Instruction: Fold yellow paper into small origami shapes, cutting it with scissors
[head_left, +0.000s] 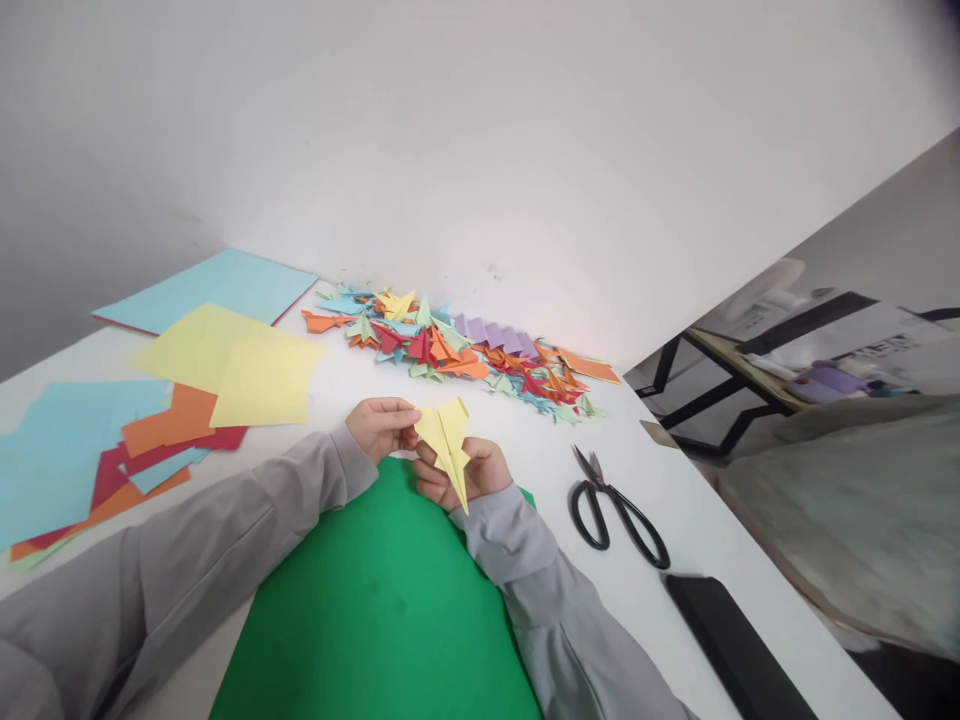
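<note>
The person at the white surface [630, 450] has a yellow paper plane [448, 440] up in both hands, over the far edge of the green sheet [382, 610]. It rests against the right hand [476, 468], which cradles it from behind and below, fingers curled under the folds, so that is the nearer of the two. The left hand [384, 425] reaches in from the other side and pinches the wing's edge between thumb and fingertips; from that hand the body of the plane lies to the right. Neither hand is free.

As for the way it points, the slim, tapered end comes back over the green sheet towards the person, tipped a little to the right, while the broad winged end faces away. The long axis follows the centre crease, slightly aslant.

Past the far edge of the green sheet, by the wall, sprawls a heap of folded paper pieces [450, 350]. To the right of the green sheet lie scissors [600, 487], blades slightly parted and pointing away, with a black case [739, 650] nearer. Left of it are loose yellow sheets [262, 375].
</note>
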